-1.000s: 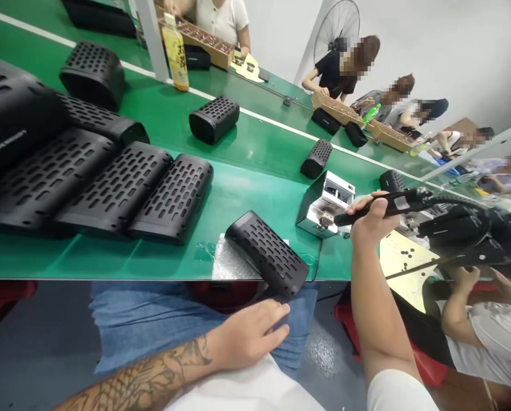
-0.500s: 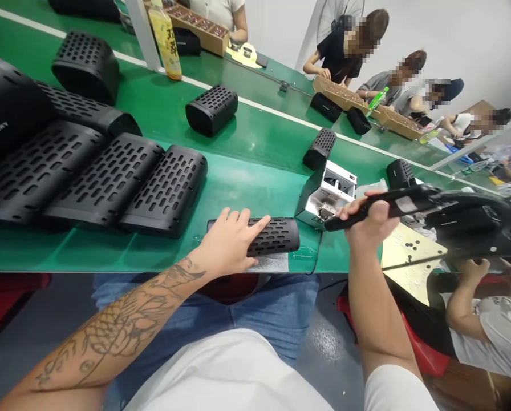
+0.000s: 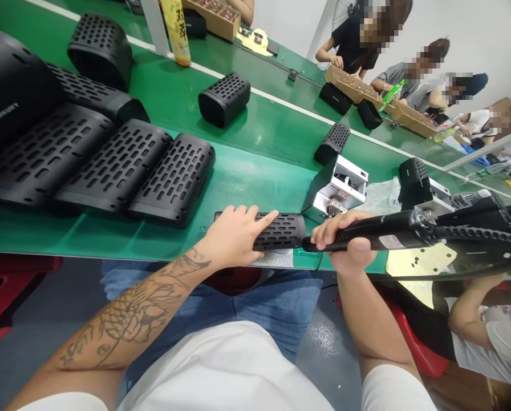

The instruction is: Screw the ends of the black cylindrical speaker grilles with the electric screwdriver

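Here: two hands, left (image 3: pixel 234 240) steadying one speaker shell (image 3: pixel 281 230), right (image 3: pixel 345 245) gripping apparently screwdriver (image 3: pixel 379 233).

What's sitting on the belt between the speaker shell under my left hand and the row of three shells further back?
Nothing: in the head view, bare green belt separates the speaker shell from the row of three shells.

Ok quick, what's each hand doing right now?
Left hand: open, pressing flat on the black speaker shell.
Right hand: closed around the electric screwdriver.
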`<act>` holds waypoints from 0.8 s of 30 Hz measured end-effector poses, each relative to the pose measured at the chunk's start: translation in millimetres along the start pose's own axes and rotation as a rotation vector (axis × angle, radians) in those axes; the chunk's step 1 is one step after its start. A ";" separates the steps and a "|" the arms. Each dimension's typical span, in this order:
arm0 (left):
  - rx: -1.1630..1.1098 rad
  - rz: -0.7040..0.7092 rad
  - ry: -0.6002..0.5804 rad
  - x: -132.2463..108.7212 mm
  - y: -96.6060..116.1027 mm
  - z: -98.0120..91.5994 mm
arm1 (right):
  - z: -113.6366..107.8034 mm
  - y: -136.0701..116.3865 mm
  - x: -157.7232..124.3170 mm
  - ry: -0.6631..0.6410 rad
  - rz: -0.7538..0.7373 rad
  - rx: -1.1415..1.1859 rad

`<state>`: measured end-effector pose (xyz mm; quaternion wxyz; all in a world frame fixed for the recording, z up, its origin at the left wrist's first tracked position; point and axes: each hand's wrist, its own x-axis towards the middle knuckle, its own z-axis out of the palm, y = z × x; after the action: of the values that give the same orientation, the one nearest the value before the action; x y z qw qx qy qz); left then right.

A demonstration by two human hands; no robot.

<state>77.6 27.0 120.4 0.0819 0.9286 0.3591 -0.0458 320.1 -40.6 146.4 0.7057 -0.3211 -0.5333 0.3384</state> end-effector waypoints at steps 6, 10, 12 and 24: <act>0.010 -0.001 -0.002 -1.2 2.3 -0.4 | 2.9 -0.5 0.3 -0.058 0.076 -0.032; -0.004 0.007 0.006 0.2 1.7 -0.5 | 4.3 0.6 0.2 -0.138 0.060 -0.009; -0.022 0.004 0.008 0.8 1.2 -0.8 | 3.4 1.9 1.0 -0.159 0.059 0.009; -0.026 -0.005 -0.011 1.8 0.7 -0.5 | -6.6 -4.8 -3.5 -0.197 0.063 0.010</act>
<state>79.4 27.8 120.7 0.0957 0.9263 0.3616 -0.0462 326.4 -46.7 147.0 0.6404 -0.2996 -0.5879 0.3931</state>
